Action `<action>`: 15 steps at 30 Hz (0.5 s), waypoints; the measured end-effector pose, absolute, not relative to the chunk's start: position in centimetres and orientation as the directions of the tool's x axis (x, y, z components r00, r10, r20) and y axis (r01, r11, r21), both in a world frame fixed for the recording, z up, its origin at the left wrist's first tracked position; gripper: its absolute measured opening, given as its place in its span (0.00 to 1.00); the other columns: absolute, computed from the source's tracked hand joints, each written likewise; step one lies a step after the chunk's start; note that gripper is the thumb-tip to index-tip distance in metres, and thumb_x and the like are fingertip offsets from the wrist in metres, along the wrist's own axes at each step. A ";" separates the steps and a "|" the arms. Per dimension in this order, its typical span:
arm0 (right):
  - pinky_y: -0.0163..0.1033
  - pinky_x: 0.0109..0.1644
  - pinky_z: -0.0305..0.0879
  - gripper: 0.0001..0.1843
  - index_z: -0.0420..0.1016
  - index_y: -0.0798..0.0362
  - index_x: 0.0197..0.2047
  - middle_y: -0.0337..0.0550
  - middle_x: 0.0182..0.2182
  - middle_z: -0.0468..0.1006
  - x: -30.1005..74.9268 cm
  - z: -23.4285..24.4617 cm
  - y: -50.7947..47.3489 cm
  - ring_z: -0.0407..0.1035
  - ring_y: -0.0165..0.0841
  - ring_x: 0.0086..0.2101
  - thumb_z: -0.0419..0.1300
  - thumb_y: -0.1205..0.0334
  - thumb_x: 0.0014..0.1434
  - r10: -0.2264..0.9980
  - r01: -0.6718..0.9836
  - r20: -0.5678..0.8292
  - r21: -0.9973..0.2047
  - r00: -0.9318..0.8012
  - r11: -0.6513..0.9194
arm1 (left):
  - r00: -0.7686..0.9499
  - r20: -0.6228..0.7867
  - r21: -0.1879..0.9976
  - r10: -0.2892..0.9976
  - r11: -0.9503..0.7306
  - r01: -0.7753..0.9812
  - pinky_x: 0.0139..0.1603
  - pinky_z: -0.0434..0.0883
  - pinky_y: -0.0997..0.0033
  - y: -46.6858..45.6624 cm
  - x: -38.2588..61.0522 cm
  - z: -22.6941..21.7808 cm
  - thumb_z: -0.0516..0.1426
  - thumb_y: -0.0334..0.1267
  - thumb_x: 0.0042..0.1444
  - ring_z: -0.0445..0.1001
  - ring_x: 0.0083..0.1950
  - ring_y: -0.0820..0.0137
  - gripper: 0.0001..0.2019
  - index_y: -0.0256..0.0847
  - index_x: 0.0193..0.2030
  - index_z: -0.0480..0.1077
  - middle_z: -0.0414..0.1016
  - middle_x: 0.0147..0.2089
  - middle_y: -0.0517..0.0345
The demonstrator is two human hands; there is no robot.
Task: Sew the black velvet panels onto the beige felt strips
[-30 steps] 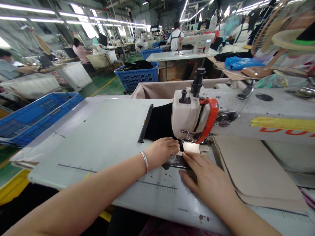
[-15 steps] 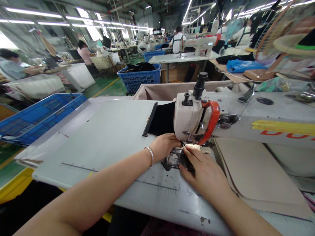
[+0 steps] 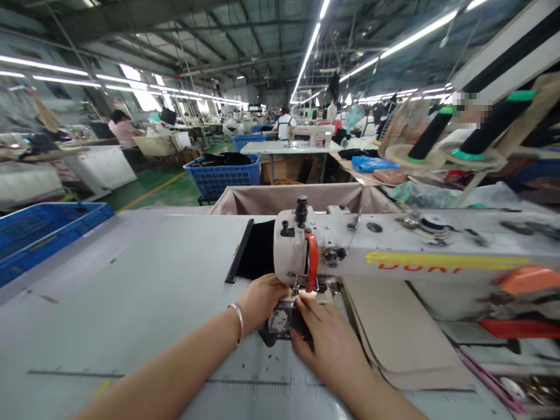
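Note:
A black fabric piece with a stiff dark strip along its left edge lies behind and left of the sewing machine head. My left hand, with a silver bangle at the wrist, has its fingers together at the fabric's near edge. Their tips are partly hidden beside the presser foot. Flat beside the needle area lies my right hand, fingers stretched forward and thumb apart. Its fingertips touch a brightly lit, pale spot in front of the foot; I cannot make out what lies under them.
Beige panels are stacked under the machine arm. Purple-handled scissors lie at the right. A fabric-lined bin stands behind the table, blue crates beyond. Thread cones rise at the right. Other people sit farther back.
The view has tilted up and turned right, so the machine and hands appear lower and farther left. Both hands stay at the needle, and the black fabric shows no clear shift against the machine.

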State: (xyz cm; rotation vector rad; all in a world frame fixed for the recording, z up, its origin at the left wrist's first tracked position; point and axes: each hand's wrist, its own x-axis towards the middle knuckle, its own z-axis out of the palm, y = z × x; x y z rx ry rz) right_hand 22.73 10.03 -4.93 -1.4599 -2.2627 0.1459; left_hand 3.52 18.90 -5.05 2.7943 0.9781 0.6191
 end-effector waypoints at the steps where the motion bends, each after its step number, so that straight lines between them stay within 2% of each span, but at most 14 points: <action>1: 0.49 0.58 0.62 0.24 0.66 0.55 0.59 0.48 0.53 0.71 22.7 -4.9 9.9 0.64 0.42 0.51 0.55 0.58 0.60 0.885 0.844 0.316 -0.311 -0.342 0.437 | 0.714 0.352 0.237 0.605 -0.795 0.558 0.52 0.71 0.68 18.9 3.5 -5.1 0.56 0.25 0.58 0.74 0.47 0.67 0.09 0.41 0.39 0.75 0.78 0.42 0.58; 4: 0.46 0.58 0.62 0.22 0.68 0.53 0.57 0.45 0.51 0.72 22.6 -4.9 9.8 0.64 0.40 0.50 0.56 0.59 0.60 0.878 0.848 0.337 -0.293 -0.340 0.442 | 0.715 0.372 0.243 0.592 -0.805 0.541 0.52 0.71 0.69 18.7 3.4 -5.2 0.56 0.23 0.57 0.74 0.47 0.68 0.11 0.41 0.40 0.75 0.78 0.44 0.58; 7: 0.47 0.58 0.62 0.23 0.67 0.53 0.59 0.46 0.50 0.72 22.5 -4.9 9.8 0.63 0.41 0.51 0.56 0.61 0.59 0.873 0.850 0.358 -0.290 -0.331 0.441 | 0.663 0.360 0.311 0.656 -0.754 0.578 0.51 0.72 0.70 18.8 3.3 -5.3 0.54 0.22 0.57 0.75 0.45 0.69 0.13 0.42 0.41 0.76 0.78 0.42 0.59; 10: 0.50 0.58 0.61 0.21 0.67 0.53 0.57 0.47 0.49 0.72 22.5 -5.0 9.8 0.63 0.42 0.51 0.56 0.62 0.60 0.866 0.848 0.383 -0.291 -0.321 0.443 | 0.588 0.360 0.368 0.724 -0.689 0.624 0.51 0.71 0.70 18.9 3.3 -5.1 0.54 0.26 0.59 0.74 0.45 0.69 0.12 0.44 0.42 0.76 0.78 0.43 0.58; 12: 0.52 0.57 0.61 0.17 0.69 0.53 0.54 0.47 0.48 0.72 22.6 -5.2 9.9 0.63 0.42 0.49 0.54 0.64 0.61 0.858 0.842 0.403 -0.295 -0.320 0.453 | 0.563 0.370 0.346 0.739 -0.672 0.655 0.53 0.70 0.65 18.9 3.4 -4.9 0.55 0.30 0.60 0.72 0.48 0.66 0.10 0.44 0.43 0.76 0.77 0.45 0.57; 15: 0.51 0.53 0.63 0.13 0.71 0.52 0.49 0.48 0.45 0.72 22.8 -5.9 9.9 0.65 0.41 0.46 0.51 0.66 0.62 0.831 0.813 0.432 -0.300 -0.350 0.498 | 0.572 0.335 0.303 0.748 -0.661 0.687 0.54 0.69 0.60 19.4 3.8 -4.3 0.55 0.32 0.60 0.72 0.48 0.62 0.08 0.42 0.39 0.77 0.77 0.41 0.53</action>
